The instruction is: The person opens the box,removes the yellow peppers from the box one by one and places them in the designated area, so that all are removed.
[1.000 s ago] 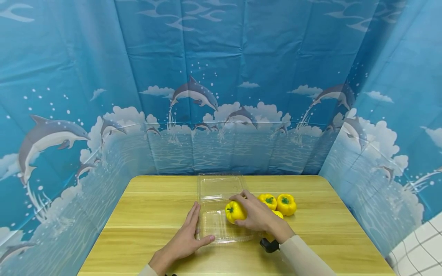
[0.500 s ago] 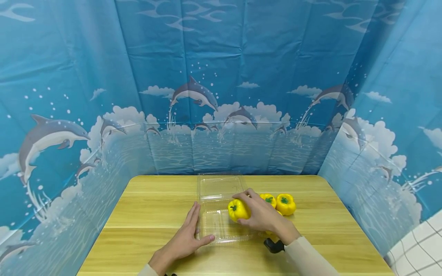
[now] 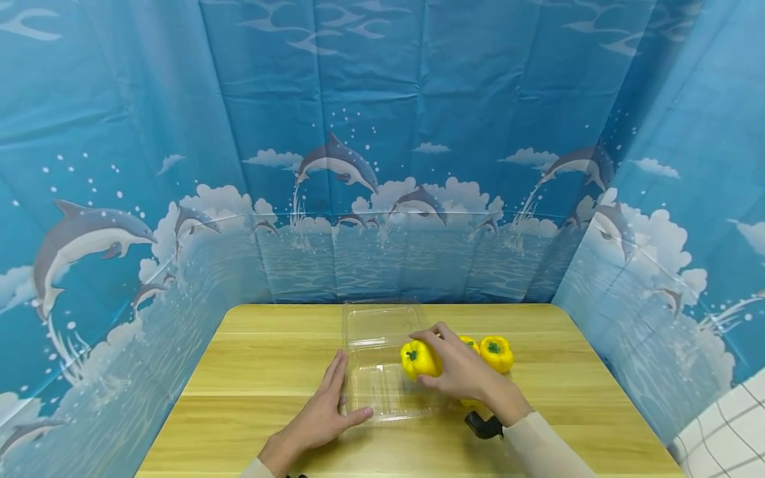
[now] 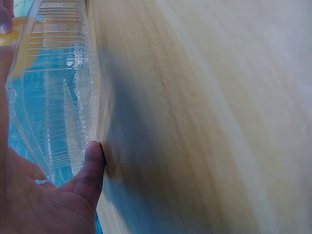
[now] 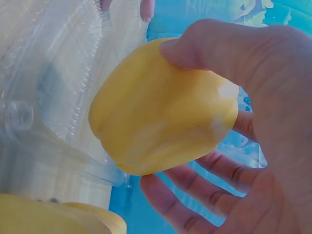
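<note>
A blue curtain printed with dolphins (image 3: 340, 162) closed in three sides of a wooden table (image 3: 251, 372), and all the work was on that table. The right hand (image 3: 463, 372) held a yellow pepper (image 3: 418, 360), thumb on one side and the other fingers curled under it, as the right wrist view (image 5: 163, 107) showed clearly. The pepper was lifted above the right edge of the clear plastic box (image 3: 382, 392), not yet inside it. The left hand (image 3: 319, 415) lay flat on the table with straight fingers, and its thumb (image 4: 90, 168) pressed against the near left wall of the box; it gripped nothing.

The box looked thin and light, so I judged that a pepper set down on its rim could tip or slide it, because the left hand braced only one side. The skin of the pepper seemed smooth and shiny, so it might slip from the fingers if the grip loosened too early. Two more peppers (image 3: 496, 353) lay just beside the right hand, and the wrist could push them and make them roll. The open lid (image 3: 379, 323) lay flat behind the box, where a pepper could land by mistake
</note>
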Demonstrator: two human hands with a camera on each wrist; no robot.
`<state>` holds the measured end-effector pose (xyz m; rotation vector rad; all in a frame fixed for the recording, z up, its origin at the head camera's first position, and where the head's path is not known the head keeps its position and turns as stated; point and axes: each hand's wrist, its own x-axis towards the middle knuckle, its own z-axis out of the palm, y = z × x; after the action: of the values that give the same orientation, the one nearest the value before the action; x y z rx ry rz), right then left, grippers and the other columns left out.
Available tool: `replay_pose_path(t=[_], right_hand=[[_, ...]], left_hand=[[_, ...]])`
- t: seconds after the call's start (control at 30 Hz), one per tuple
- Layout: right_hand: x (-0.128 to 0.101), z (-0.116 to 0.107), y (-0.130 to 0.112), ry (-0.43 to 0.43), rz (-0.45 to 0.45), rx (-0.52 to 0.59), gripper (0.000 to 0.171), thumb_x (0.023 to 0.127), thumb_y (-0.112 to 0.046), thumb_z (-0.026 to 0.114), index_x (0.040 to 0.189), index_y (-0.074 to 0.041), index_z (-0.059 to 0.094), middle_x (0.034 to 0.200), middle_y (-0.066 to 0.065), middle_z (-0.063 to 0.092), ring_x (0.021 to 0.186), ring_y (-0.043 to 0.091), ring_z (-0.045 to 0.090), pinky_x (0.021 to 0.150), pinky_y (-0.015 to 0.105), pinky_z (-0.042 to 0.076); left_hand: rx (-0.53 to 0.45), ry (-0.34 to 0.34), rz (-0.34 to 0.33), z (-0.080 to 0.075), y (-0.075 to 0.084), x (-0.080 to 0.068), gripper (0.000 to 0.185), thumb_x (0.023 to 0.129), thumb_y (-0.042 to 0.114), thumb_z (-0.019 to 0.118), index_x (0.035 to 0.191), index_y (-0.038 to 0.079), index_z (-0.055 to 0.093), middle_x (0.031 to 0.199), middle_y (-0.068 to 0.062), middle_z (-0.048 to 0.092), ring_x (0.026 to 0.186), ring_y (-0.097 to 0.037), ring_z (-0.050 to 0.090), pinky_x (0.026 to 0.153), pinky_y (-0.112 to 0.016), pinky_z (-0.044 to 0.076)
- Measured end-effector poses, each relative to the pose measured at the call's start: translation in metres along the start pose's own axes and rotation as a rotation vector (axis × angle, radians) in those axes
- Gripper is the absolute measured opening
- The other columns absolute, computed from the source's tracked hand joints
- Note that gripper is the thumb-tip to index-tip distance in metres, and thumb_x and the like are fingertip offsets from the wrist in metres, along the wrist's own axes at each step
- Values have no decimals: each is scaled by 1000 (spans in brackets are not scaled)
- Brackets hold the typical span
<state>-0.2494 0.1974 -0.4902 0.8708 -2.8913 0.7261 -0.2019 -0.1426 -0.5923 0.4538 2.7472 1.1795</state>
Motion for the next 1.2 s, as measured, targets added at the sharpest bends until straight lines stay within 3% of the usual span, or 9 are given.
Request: replay_pose_path(t=[0.43, 0.57, 0.8, 1.2], right_hand=[[-10, -21, 5, 29, -17, -11, 74, 97, -37, 98, 162, -29, 64, 142, 8, 64, 107, 12, 66, 81, 30, 62], [-13, -26, 9, 45, -26, -14, 72, 98, -35, 98, 161, -28, 64, 142, 8, 64, 107, 12, 65, 82, 30, 61], [-21, -33, 17, 57, -12, 14, 71, 98, -32, 97, 160, -26, 64, 143, 9, 63, 108, 12, 66, 84, 33, 63], [-35, -54, 29, 114, 5, 71, 72, 99, -27, 97, 162, -21, 62, 144, 11, 63, 112, 17, 66, 86, 39, 66]], left_hand=[[-10, 1, -1, 1, -2, -2, 130, 105, 72, 77, 189, 16, -3, 199, -12, -10, 171, -47, 45, 135, -73, 43], [-16, 1, 2, 0, -2, -2, 129, 105, 72, 78, 189, 17, -4, 199, -12, -10, 170, -47, 47, 135, -73, 43], [-39, -20, 7, 0, -2, -2, 127, 108, 67, 77, 189, 16, -6, 198, -12, -12, 145, -37, 74, 126, -65, 56], [-21, -12, 17, -2, -1, -1, 128, 107, 69, 77, 189, 16, -5, 199, -14, -10, 146, -39, 72, 130, -69, 51]])
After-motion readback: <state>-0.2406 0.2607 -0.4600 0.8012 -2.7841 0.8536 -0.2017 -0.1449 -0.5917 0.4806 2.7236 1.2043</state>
